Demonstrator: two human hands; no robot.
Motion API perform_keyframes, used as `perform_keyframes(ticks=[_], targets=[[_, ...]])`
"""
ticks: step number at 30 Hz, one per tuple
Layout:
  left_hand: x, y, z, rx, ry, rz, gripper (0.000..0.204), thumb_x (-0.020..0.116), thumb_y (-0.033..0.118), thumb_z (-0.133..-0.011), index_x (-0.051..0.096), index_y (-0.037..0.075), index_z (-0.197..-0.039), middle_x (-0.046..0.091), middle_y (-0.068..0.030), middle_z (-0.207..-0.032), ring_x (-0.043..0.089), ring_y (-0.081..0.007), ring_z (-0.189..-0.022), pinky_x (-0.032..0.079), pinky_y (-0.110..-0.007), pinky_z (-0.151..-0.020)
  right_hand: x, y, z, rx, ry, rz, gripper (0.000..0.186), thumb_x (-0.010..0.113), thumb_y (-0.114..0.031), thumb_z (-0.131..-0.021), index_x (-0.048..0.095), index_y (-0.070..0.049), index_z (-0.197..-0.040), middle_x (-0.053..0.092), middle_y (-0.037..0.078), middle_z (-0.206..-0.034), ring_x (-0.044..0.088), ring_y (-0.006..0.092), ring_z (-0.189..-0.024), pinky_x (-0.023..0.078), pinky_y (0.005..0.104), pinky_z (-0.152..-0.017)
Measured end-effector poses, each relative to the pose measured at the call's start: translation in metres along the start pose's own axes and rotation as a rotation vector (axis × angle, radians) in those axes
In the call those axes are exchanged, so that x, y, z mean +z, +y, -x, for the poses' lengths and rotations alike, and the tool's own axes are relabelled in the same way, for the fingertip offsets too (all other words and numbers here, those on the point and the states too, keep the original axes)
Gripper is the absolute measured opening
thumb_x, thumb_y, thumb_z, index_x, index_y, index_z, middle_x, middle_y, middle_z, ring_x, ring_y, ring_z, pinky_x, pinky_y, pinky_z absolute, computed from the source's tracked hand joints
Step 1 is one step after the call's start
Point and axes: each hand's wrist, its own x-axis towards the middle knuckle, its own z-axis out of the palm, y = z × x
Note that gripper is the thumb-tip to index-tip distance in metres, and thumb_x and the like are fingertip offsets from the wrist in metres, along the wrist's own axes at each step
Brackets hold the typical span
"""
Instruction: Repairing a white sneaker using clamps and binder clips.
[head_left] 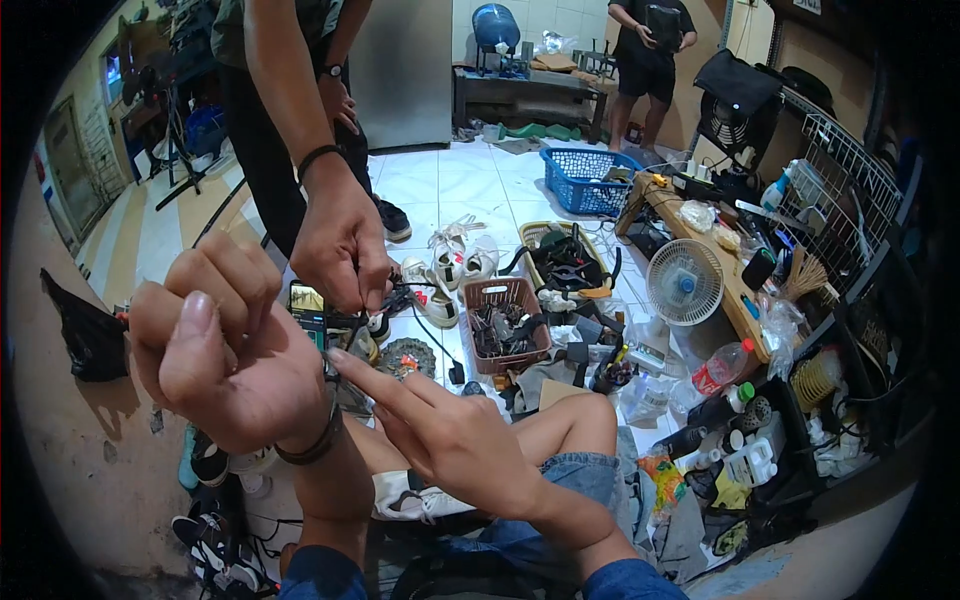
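My left hand (215, 350) is raised at the left, palm side toward me, its fingers curled into a loose fist with nothing visible inside. A dark bracelet (312, 440) circles its wrist. My right hand (450, 430) reaches across with the index finger stretched out, its tip at a small dark thing on the left wrist that I cannot make out. Just beyond, another person's hand (345, 245) pinches a thin black cable (430, 287). A black end piece (457, 373) hangs from the cable. On my lap lies a white shoe (430, 500).
White shoes (450, 260) stand ahead on the tiles near a brown basket (500, 310) of dark parts. At the right are a white fan (685, 283), a wooden bench (720, 270) and bottles (722, 365). A blue basket (580, 185) stands farther back. Another person (655, 60) stands there.
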Motion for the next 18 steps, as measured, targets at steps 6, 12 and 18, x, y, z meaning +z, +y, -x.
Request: perform_keyframes(ticks=[6,12,18], targets=[[0.0,-0.002,0.0,-0.004,-0.001,-0.023,0.026,0.041,0.011,-0.085,0.022,0.014,-0.068,0.022,0.0005,-0.06,0.021,-0.0111,-0.057,0.021,-0.029,-0.052,0.004,0.001,-0.012,-0.032,0.069,0.009,0.056,0.061,-0.016,-0.098,0.046,-0.024,-0.151,0.055,0.01,-0.079,0.058,0.0289,-0.055,0.048,0.0405,-0.05],[0.003,-0.002,0.009,-0.049,-0.055,0.036,0.027,0.042,0.013,-0.086,0.022,0.014,-0.068,0.022,0.0005,-0.06,0.02,-0.0113,-0.058,0.02,-0.03,-0.052,-0.001,0.006,-0.006,0.01,-0.019,0.07,0.053,0.061,-0.017,-0.097,0.048,-0.021,-0.148,0.056,0.009,-0.082,0.06,0.0299,-0.057,0.05,0.0396,-0.05],[-0.004,-0.003,0.002,-0.05,0.012,0.076,0.028,0.043,0.013,-0.086,0.023,0.015,-0.067,0.022,0.0008,-0.06,0.021,-0.0107,-0.058,0.02,-0.029,-0.052,-0.004,0.007,0.004,-0.002,-0.047,0.046,0.052,0.059,-0.018,-0.098,0.048,-0.02,-0.148,0.057,0.008,-0.085,0.061,0.0291,-0.058,0.049,0.039,-0.049]])
